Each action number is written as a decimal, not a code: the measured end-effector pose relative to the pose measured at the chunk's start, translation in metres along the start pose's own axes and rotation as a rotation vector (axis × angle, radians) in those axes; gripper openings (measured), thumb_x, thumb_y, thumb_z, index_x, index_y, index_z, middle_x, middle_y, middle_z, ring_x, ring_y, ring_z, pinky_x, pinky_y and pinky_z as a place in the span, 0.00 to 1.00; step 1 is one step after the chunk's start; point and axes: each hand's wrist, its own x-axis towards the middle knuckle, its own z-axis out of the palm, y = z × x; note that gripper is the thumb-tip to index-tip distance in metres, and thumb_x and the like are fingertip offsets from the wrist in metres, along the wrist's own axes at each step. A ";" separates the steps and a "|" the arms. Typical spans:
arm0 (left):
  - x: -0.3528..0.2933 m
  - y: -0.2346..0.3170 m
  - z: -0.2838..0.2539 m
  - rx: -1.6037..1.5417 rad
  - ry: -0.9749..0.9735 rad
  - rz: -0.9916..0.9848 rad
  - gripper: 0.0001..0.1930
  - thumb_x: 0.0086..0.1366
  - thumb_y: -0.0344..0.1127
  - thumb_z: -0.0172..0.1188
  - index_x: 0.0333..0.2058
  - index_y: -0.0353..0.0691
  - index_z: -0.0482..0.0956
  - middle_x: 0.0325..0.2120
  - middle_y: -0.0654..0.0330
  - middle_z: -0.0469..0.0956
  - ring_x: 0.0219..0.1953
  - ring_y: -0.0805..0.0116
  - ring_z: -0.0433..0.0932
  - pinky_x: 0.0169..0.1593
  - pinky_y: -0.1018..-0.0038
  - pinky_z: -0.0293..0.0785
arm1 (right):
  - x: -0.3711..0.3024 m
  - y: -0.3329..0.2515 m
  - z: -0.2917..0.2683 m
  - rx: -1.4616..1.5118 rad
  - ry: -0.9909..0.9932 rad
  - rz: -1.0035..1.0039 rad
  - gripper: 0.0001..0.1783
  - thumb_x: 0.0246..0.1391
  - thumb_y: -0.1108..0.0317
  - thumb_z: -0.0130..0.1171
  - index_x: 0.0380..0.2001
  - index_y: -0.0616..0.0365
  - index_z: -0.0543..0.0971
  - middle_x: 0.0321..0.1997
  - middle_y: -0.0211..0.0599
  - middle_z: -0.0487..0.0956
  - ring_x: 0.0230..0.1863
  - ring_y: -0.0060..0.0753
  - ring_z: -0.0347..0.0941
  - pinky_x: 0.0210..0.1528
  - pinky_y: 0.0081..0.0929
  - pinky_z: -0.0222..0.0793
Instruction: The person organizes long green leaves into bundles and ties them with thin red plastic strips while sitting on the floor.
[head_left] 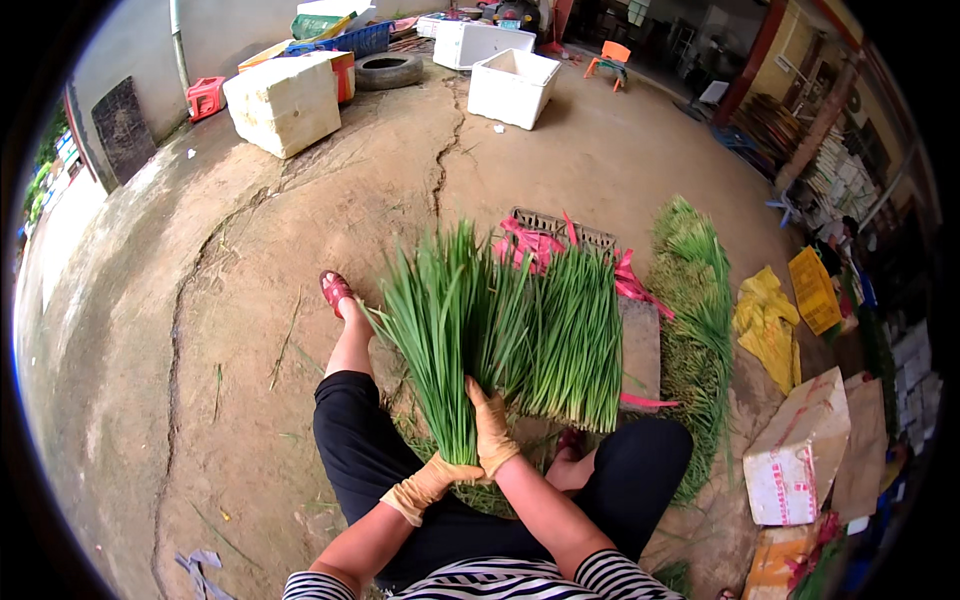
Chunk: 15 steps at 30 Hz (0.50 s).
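In front of my lap I hold a thick upright bunch of long green garlic chives (pixel 440 330). My left hand (pixel 432 484), in a tan glove, is closed around the cut lower ends. Higher up, my right hand (pixel 490 430), gloved alike, presses against the bunch's right side, its fingers partly hidden behind the stalks. Just right of the bunch, more chives (pixel 578 340) lie lined up side by side on a grey board (pixel 642 350). Pink ribbon strips (pixel 530 245) lie at their leafy ends, by a dark plastic crate (pixel 565 228).
A long heap of loose greens (pixel 690 350) lies right of the board. Beyond it are a yellow sack (pixel 768 325) and a cardboard box (pixel 800 450). White foam boxes (pixel 283 105), a tire (pixel 388 70) and a small orange chair (pixel 612 58) stand farther off on the cracked concrete floor.
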 end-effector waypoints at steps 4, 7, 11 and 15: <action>0.000 0.014 0.004 -0.092 -0.012 0.063 0.14 0.49 0.31 0.63 0.36 0.33 0.75 0.23 0.57 0.76 0.25 0.66 0.75 0.31 0.73 0.72 | 0.023 0.003 -0.006 -0.668 -0.107 -0.017 0.38 0.48 0.41 0.55 0.45 0.71 0.69 0.44 0.46 0.74 0.46 0.36 0.68 0.48 0.27 0.61; -0.002 0.022 0.002 -0.221 -0.079 0.077 0.25 0.51 0.29 0.61 0.49 0.35 0.66 0.24 0.59 0.73 0.23 0.69 0.73 0.29 0.76 0.70 | 0.028 -0.024 -0.018 -0.574 -0.302 -0.161 0.43 0.50 0.40 0.51 0.54 0.69 0.61 0.46 0.50 0.73 0.51 0.40 0.67 0.53 0.27 0.59; -0.003 0.025 -0.002 -0.287 -0.149 0.116 0.29 0.51 0.32 0.62 0.52 0.36 0.63 0.22 0.61 0.71 0.22 0.71 0.69 0.25 0.79 0.63 | 0.025 -0.052 -0.059 -0.500 0.006 -0.234 0.09 0.50 0.70 0.59 0.34 0.63 0.76 0.30 0.34 0.78 0.28 0.19 0.71 0.33 0.15 0.66; -0.006 0.020 -0.006 -0.298 -0.217 0.135 0.31 0.49 0.35 0.63 0.53 0.37 0.62 0.21 0.63 0.68 0.21 0.72 0.67 0.23 0.80 0.60 | 0.015 -0.086 -0.031 -0.340 -0.329 -0.079 0.08 0.50 0.71 0.59 0.34 0.60 0.77 0.24 0.23 0.74 0.24 0.10 0.65 0.27 0.09 0.60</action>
